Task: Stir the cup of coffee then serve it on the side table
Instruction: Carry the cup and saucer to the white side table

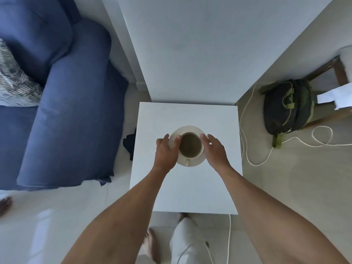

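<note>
Two bare forearms rise from the lower corners of the frame and converge toward the centre, over a pale, glossy tiled floor where a bare foot (151, 242) and a light trouser leg (182, 242) show at the bottom edge. Above these lies the side table (188, 187), a square, flat, matte white top with crisp edges, filling the middle of the frame. On it, a little above centre, stands the cup of coffee (190, 147): a round cream cup of smooth glazed ware, filled with murky brown liquid, its small handle pointing toward the bottom of the frame. It sits on a round cream saucer (190, 129) with a shallow rim.

The left hand (165, 151) lies palm down on the saucer's left side, fingers loosely spread, its thumb tip at the cup's rim. The right hand (215, 151) is on the right side, fingers loosely together and gently curved, the fingertips just beside the cup; whether they touch it cannot be told. Neither hand closes around anything.

At the left is a blue fabric sofa (62, 111) with a rounded, padded arm. At the right, a dark backpack (285, 109) with green trim slumps on the floor beside a looping white cord (253, 161).
</note>
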